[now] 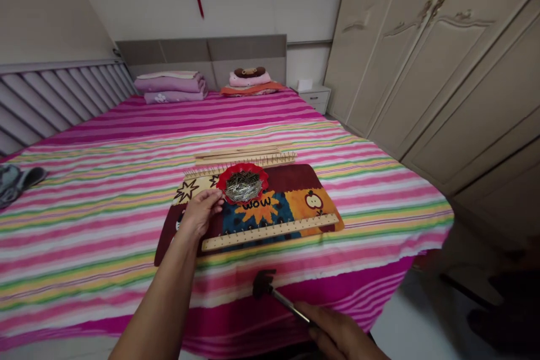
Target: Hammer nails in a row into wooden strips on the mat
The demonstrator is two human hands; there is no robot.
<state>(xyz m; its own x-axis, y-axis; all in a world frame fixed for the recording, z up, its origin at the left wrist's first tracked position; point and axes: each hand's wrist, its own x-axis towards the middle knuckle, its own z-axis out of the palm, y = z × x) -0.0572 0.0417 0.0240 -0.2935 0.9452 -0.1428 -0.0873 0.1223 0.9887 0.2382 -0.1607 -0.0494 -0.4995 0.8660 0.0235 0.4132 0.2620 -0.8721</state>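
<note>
A red scalloped bowl full of loose metal nails rests on a patterned mat marked "WOW". My left hand pinches the bowl's left rim between thumb and fingers. In front of the bowl lies a wooden strip with a row of nails standing along it. My right hand is wrapped around the handle of a claw hammer, its dark head over the near edge of the bed. Behind the bowl, another wooden strip bristles with upright nails.
Bare wooden strips lie behind the mat on the striped bed sheet. Folded bedding sits by the headboard. A grey cloth item is at the left. A wardrobe stands to the right, beyond a bedside cabinet.
</note>
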